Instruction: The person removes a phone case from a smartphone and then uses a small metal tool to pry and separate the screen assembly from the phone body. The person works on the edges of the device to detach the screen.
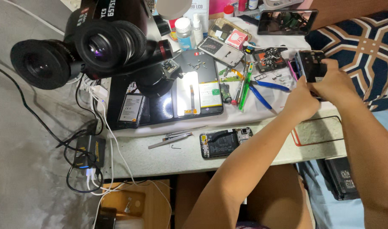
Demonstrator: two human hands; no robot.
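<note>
Your left hand (pixel 302 99) and right hand (pixel 334 82) are raised together at the worktop's (pixel 168 154) right end, forearms angled up. Both sets of fingers grasp the black rectangular phone frame (pixel 311 64), held tilted above the white mat (pixel 262 106).

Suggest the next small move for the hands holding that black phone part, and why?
Probably bring the black phone part down over the bare patch of table. Both the left hand and right hand grip it in the air beside a patterned cushion, away from the tweezers and opened phone.
</note>
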